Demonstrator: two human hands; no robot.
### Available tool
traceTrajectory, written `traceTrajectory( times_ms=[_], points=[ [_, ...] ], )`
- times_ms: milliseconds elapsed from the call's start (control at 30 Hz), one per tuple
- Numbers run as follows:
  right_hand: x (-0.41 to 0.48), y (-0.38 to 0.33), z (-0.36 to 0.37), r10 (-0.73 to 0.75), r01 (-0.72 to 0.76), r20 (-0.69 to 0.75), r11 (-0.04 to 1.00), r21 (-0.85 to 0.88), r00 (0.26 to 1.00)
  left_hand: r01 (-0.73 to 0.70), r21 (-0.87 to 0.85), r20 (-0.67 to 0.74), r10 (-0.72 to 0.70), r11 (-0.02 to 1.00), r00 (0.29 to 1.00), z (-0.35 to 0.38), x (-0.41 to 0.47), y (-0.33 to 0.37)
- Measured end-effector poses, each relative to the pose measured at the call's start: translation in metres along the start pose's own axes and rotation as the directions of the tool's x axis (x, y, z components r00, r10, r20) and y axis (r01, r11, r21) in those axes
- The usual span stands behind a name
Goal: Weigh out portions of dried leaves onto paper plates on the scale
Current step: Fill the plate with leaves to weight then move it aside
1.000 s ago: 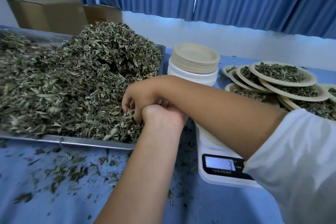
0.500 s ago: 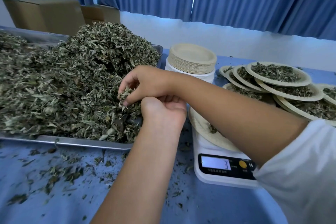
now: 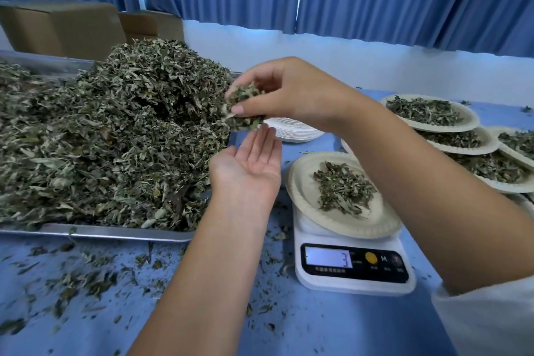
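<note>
A big heap of dried leaves [image 3: 121,136] fills a metal tray [image 3: 115,233] on the left. My right hand [image 3: 289,92] grips a clump of dried leaves [image 3: 244,111] above the tray's right end. Just below it my left hand [image 3: 248,165] lies palm up with straight fingers and holds nothing. A white scale [image 3: 352,266] stands to the right, its display showing 3. On it sits a paper plate [image 3: 306,199] with a small pile of leaves [image 3: 342,188].
Filled paper plates [image 3: 462,124] overlap at the far right. A stack of unused plates [image 3: 294,131] sits behind my hands. Cardboard boxes [image 3: 63,29] stand at the back left. Loose leaf bits litter the blue table [image 3: 86,283]. Blue curtains hang behind.
My right hand has lifted out of the heap with a clump of leaves and moved right. My left hand has turned palm up beneath it. The plate on the scale is uncovered.
</note>
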State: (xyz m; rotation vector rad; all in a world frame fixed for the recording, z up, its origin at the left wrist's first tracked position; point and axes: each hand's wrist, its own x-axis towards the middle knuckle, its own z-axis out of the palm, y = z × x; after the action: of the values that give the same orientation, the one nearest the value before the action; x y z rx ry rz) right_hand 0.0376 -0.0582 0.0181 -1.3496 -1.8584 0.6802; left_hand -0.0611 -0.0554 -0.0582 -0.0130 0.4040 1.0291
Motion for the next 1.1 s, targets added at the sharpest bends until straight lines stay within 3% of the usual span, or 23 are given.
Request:
traceTrajectory(
  times_ms=[333,500,700,800,933,1100],
  points=[
    [-0.08,0.033,-0.052,0.268,-0.263,0.036,0.959,-0.108,0.963,0.053,0.153,0.011,-0.055,0.987,0.998,0.002,-0.007,-0.011],
    [-0.089,0.037,-0.06,0.358,-0.332,0.112,0.922,-0.2,0.927,0.041,0.173,0.038,-0.048,0.984,0.998,0.0,-0.009,-0.014],
    [-0.087,0.043,-0.054,0.412,-0.355,0.082,0.858,-0.371,0.908,0.036,0.178,0.046,-0.044,0.983,0.998,0.0,-0.01,-0.013],
    [-0.089,0.041,-0.054,0.397,-0.338,0.05,0.835,-0.435,0.916,0.024,0.188,0.043,-0.033,0.982,0.999,0.0,-0.01,-0.014],
    [-0.089,0.037,-0.052,0.245,-0.238,-0.032,0.892,-0.383,0.969,0.029,0.199,0.036,-0.037,0.98,0.999,0.0,-0.01,-0.016],
    [-0.086,0.037,-0.039,0.215,-0.175,0.057,0.9,-0.399,0.975,0.036,0.237,0.034,-0.046,0.971,0.998,-0.001,-0.011,-0.018]
  ],
)
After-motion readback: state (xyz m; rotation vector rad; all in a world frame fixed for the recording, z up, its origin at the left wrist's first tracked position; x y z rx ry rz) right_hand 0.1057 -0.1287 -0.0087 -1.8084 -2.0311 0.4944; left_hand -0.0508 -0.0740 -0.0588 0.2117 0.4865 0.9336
